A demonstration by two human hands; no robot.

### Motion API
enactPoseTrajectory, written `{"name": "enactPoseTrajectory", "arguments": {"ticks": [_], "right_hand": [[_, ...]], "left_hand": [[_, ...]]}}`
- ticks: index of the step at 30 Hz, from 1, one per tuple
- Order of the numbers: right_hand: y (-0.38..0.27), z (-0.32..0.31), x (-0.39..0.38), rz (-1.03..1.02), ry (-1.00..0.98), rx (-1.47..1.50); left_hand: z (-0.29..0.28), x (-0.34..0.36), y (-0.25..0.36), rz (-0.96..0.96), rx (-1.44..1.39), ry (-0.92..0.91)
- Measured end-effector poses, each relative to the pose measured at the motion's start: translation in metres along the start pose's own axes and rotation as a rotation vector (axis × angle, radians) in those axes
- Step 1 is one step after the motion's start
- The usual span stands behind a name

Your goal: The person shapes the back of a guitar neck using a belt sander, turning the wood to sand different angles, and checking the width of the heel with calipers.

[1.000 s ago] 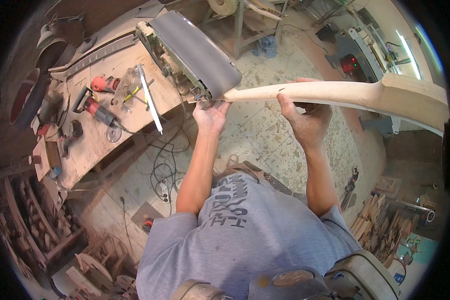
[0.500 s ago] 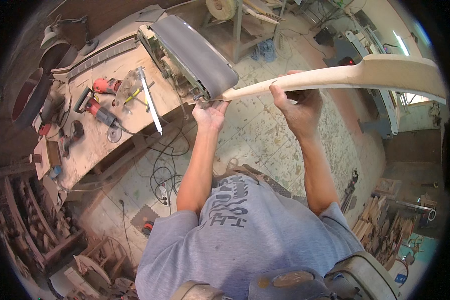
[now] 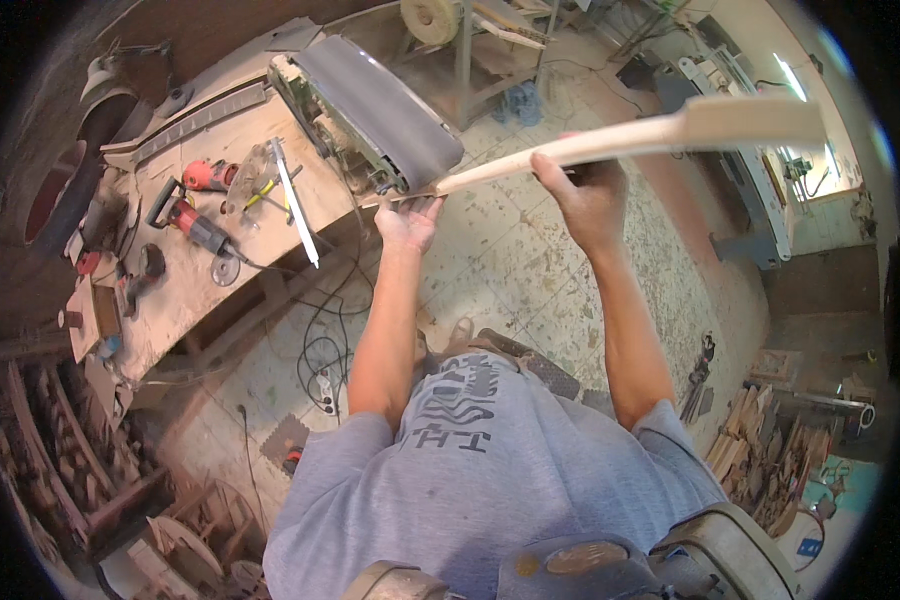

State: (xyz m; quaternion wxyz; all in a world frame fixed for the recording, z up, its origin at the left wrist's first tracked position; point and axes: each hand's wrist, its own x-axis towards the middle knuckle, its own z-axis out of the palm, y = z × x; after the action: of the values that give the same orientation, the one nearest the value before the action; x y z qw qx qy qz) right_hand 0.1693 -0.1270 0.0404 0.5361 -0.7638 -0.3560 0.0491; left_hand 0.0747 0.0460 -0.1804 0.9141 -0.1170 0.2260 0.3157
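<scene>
A long, pale wooden piece [image 3: 610,140] with a curved, broad right end stretches to the right from the front corner of a belt sander [image 3: 375,105]. Its narrow left end meets the sander's front edge, and whether it touches the belt is hidden. My right hand [image 3: 592,205] is closed round its middle, thumb on the near side. Palm up, my left hand [image 3: 408,226] holds the narrow end from below, right beside the sander; its fingertips are partly hidden. The broad end is smeared by motion.
The sander stands on a wooden workbench [image 3: 185,310] with a red angle grinder [image 3: 198,225], another red power tool [image 3: 210,175] and a white strip [image 3: 295,205]. Black cables [image 3: 320,345] lie on the floor beside the bench. Wood offcuts [image 3: 770,440] are piled at the right.
Both my hands have shifted slightly left with the wooden piece. Its broad end has moved left and turned, now showing a narrower side.
</scene>
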Motion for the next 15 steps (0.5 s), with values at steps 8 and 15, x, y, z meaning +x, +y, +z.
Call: {"name": "enactPoseTrajectory", "arguments": {"ticks": [8,15], "right_hand": [[0.117,-0.040,-0.085,0.496,-0.194,0.805],[0.179,-0.015,-0.143,0.722,-0.154,1.288]], "left_hand": [[-0.063,-0.088,0.032,0.218,0.217,-0.010],[-0.062,-0.148,0.055,0.357,0.236,-0.118]]}}
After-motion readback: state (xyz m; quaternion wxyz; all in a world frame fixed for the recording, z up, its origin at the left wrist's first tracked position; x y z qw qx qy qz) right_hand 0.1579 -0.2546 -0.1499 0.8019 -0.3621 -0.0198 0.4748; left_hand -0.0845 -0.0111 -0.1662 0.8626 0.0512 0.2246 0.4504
